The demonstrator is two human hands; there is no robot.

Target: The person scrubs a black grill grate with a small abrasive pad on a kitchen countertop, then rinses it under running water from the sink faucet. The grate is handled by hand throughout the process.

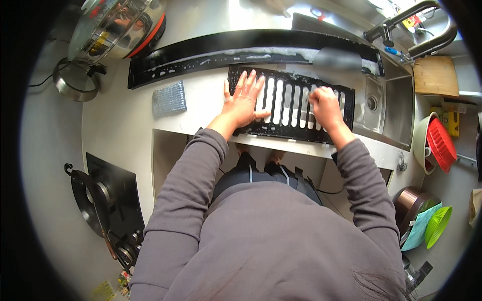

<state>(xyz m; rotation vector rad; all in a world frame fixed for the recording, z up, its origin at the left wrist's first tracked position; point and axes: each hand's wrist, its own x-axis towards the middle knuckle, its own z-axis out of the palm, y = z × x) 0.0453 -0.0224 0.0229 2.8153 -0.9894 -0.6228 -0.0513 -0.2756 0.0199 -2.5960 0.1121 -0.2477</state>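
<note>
A black slotted panel (281,132), wet and flecked with suds, lies along the counter's front edge in front of me. My left hand (242,104) rests flat on its left part, fingers spread and thumb stretched out across the slots. Over the right-hand slots my right hand (326,106) is closed, fingers curled down against the panel; whatever is inside them is hidden. Behind lies a long black panel (221,46) with raised edges, streaked with white foam. A folded grey mesh cloth (169,99) sits on the counter, left of my left hand.
To the right is a steel sink (389,123) under a dark faucet (422,30); a wooden board (436,75) and a red basin (443,146) stand beyond it. A glass-bodied appliance (118,30) and metal ring (75,83) stand back left. A wok (85,203) sits on the stove at left.
</note>
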